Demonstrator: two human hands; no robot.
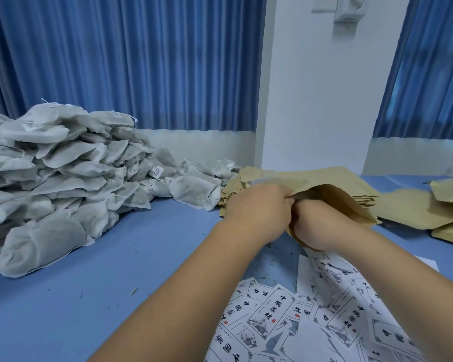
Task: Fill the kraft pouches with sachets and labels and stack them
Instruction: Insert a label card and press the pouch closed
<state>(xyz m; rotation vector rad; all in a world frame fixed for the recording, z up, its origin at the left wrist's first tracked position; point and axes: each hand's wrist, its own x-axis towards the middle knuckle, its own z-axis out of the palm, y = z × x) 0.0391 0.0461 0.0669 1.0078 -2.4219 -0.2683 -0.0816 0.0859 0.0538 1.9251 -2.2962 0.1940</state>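
Both my hands meet at the mouth of one kraft pouch [340, 202], lifted just above the blue table. My left hand [256, 207] pinches the pouch's upper lip. My right hand [317, 226] grips the lower lip, fingers curled into the opening. Behind it lies a flat stack of empty kraft pouches [293, 178]. A big heap of grey-white sachets [53, 178] fills the left side. Printed white labels [311, 320] lie scattered under my forearms at the bottom right. What is inside the held pouch is hidden.
More kraft pouches [445, 212] lie piled at the right edge. The blue table [94, 296] carries small crumbs of herb. Blue curtains [141, 61] and a white pillar [322, 95] stand close behind the table.
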